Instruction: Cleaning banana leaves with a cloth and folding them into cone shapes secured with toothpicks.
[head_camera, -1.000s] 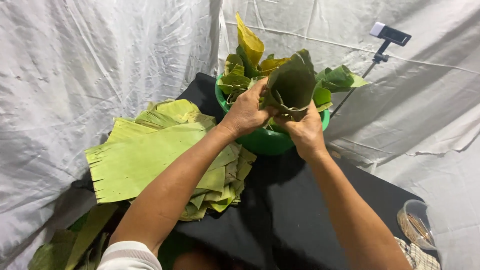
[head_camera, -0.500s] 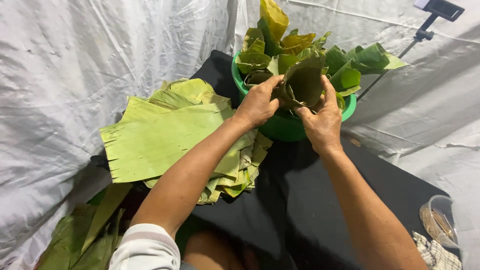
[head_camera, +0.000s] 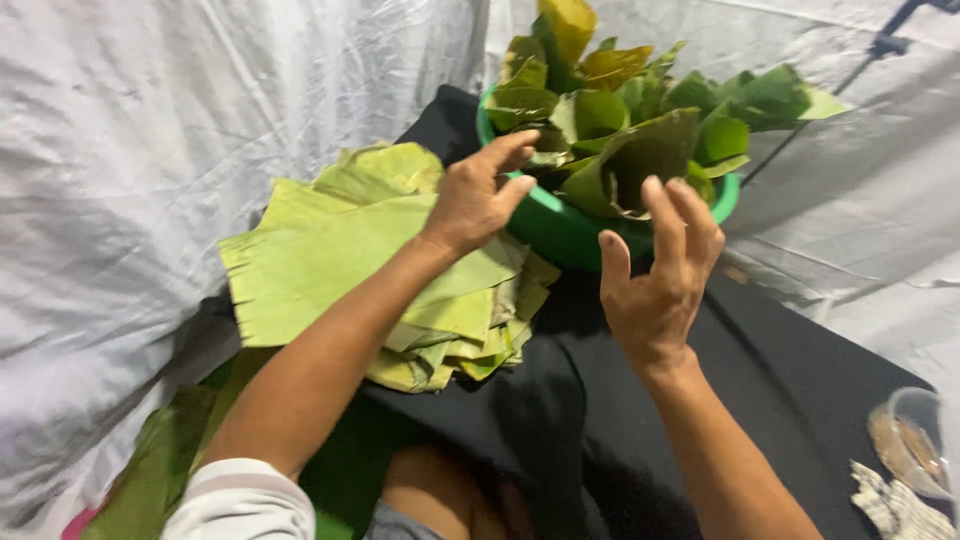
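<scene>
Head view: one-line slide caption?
Both open hands, left hand and right hand, hover before green plastic basin of folded leaf parcels.

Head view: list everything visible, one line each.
basin: one, green, far end of the table, behind both hands
folded leaves: many, dark green with some yellow, piled in the basin
flat leaf sheets: a stack, light green, left of the basin, under the left forearm
cloth: one, black, covering the table
sheet: white, crinkled, hung behind and to both sides
plastic cup: one, clear, right edge
left hand: open, at the basin rim
right hand: open, in front of the basin
</scene>
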